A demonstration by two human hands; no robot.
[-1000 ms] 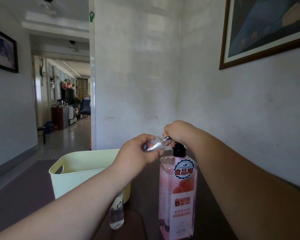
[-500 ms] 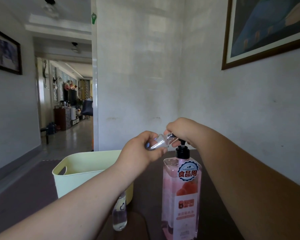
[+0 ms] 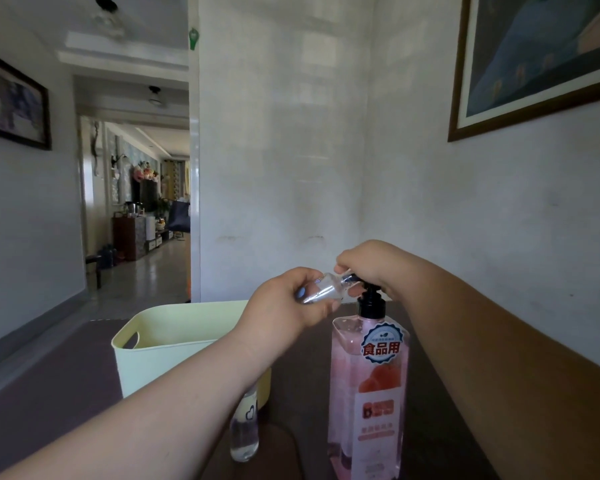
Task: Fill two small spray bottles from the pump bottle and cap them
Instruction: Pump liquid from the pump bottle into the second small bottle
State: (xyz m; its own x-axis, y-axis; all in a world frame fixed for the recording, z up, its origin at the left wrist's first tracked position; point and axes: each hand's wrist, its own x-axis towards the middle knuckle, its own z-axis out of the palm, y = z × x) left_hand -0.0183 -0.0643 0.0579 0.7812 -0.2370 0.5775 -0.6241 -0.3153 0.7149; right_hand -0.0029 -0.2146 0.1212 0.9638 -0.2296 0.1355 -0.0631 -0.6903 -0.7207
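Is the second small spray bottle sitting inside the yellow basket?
No, the second spray bottle stands upright on the table, outside the yellow basket and just in front of it.

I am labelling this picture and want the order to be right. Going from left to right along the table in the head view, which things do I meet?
Pale green basket → standing spray bottle → tilted spray bottle held in the left hand → pink pump bottle.

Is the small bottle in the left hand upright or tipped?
Tipped: the small bottle lies nearly sideways, neck toward the pump bottle.
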